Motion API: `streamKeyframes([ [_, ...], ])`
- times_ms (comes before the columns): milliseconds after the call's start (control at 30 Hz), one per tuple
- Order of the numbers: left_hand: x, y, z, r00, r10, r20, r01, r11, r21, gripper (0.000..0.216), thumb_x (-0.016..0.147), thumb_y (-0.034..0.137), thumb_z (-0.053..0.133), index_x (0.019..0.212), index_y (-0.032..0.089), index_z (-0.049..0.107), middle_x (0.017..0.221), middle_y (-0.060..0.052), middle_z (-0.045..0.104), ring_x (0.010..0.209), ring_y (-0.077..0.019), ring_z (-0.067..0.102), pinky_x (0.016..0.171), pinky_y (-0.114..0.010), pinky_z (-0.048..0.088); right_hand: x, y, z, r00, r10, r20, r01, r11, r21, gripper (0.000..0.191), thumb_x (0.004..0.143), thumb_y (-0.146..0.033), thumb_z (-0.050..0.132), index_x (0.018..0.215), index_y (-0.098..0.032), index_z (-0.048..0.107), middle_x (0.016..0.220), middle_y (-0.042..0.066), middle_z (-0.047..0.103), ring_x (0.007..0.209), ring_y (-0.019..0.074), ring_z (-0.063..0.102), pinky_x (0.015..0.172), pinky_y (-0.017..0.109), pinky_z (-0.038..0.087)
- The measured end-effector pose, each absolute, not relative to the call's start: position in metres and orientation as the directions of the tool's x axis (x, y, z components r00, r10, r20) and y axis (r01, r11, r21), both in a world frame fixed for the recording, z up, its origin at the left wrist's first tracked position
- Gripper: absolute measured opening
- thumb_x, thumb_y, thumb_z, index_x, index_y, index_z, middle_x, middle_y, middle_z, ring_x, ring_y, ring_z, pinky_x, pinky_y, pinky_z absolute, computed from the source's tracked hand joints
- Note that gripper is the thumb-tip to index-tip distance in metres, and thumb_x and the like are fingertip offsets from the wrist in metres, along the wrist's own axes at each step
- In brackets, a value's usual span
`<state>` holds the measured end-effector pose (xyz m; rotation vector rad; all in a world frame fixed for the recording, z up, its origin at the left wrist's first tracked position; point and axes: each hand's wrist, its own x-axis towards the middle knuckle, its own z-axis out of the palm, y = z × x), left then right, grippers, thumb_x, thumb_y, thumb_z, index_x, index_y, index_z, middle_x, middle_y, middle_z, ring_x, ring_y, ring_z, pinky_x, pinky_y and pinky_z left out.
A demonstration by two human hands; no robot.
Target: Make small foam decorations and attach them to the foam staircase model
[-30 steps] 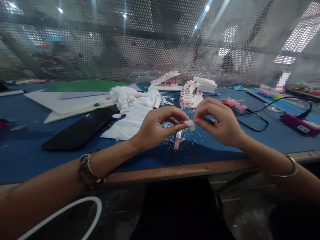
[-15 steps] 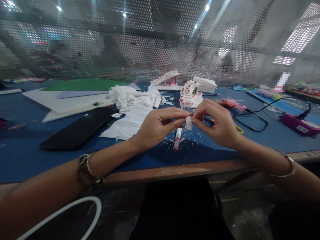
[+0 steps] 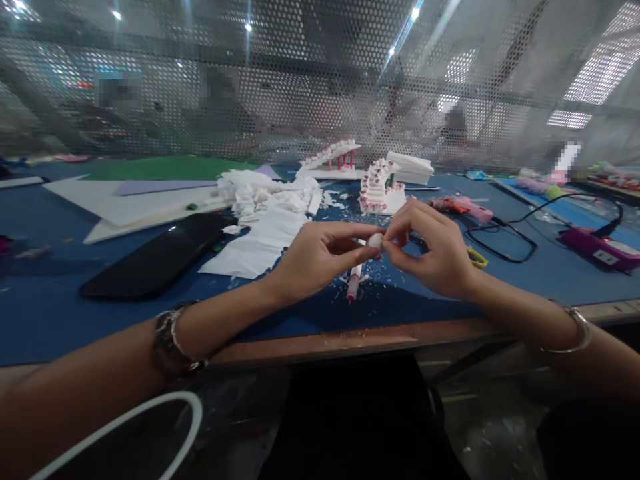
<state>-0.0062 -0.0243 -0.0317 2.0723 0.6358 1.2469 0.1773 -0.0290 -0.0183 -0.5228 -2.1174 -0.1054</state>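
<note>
A small white piece (image 3: 375,241), perhaps paper or foam, is pinched between both hands above the table. My left hand (image 3: 325,257) grips it from the left with thumb and forefinger. From the right, the closed fingertips of my right hand (image 3: 430,247) press on the same piece. Just below them a red-and-white marker pen (image 3: 353,283) lies among white shavings. Behind the hands stands a white curved staircase model (image 3: 377,190) with red spots on its steps. A straight staircase model (image 3: 333,157) on red posts is farther back.
Crumpled white paper (image 3: 260,200) and a black phone-shaped slab (image 3: 155,260) lie left, before green sheets (image 3: 170,169). On the right are a pink glue gun (image 3: 473,209), its black cable (image 3: 505,250), a purple power strip (image 3: 600,250) and yellow scissor handles (image 3: 477,257).
The white piece has been turned or folded between the fingers and now shows smaller and rounder. Both hands stay nearly in place.
</note>
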Motion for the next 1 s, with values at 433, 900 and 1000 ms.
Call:
streamKeyframes([
  [433,-0.0055,-0.0248,-0.0338,0.439,0.660,0.610,0.046,-0.694,0.718,0.016,0.075,0.022,0.065,0.091,0.021,0.067,0.083,0.000,0.072,0.073,-0.0147,0.069,0.066,-0.020,0.059,0.1750,-0.0303,-0.0190,-0.456,0.363,0.812,0.405,0.898,-0.174,0.011,0.071,-0.010,0.055,0.067,-0.017,0.048,0.065,-0.002,0.048,0.059,0.0075,0.044,0.055,0.023,0.037],
  [900,-0.0094,-0.0239,-0.0305,0.475,0.645,0.599,0.081,-0.710,0.700,0.015,0.076,0.027,0.064,0.090,0.021,0.066,0.084,-0.001,0.072,0.074,-0.0156,0.069,0.068,-0.023,0.059,0.1778,-0.0312,-0.0168,-0.466,0.350,0.813,0.451,0.884,-0.123,0.014,0.071,-0.014,0.059,0.067,-0.018,0.047,0.065,-0.002,0.047,0.058,0.0073,0.043,0.053,0.022,0.035],
  [1000,-0.0106,-0.0240,-0.0304,0.493,0.652,0.576,0.080,-0.693,0.716,0.021,0.078,0.028,0.063,0.097,0.020,0.062,0.083,-0.001,0.072,0.075,-0.0167,0.070,0.063,-0.022,0.059,0.1804,-0.0285,-0.0163,-0.448,0.355,0.821,0.478,0.871,-0.116,0.021,0.072,-0.013,0.058,0.063,-0.018,0.040,0.063,-0.002,0.046,0.058,0.0078,0.042,0.052,0.023,0.034],
])
